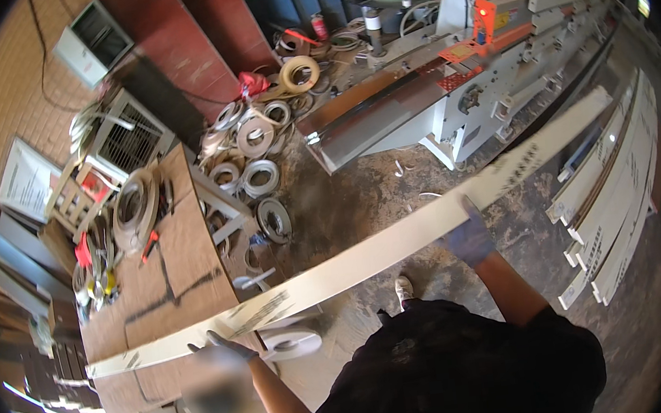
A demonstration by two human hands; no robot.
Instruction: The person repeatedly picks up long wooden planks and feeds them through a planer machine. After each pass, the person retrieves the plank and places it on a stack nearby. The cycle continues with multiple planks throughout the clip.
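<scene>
The long pale board (377, 255) is running slantwise across the frame, from over the brown tabletop (186, 231) at lower left to the upper right. The gloved left hand (233, 349) is gripping it toward its left end; the gloved right hand (469, 241) is gripping its lower edge right of centre (most of the fingers are hiding beneath). A wide spacing like this is probably serving well against sagging and twisting. Watching both ends seems wise, since the far one is reaching between the machine (511, 72) and the stacked boards (628, 209) at right.
</scene>
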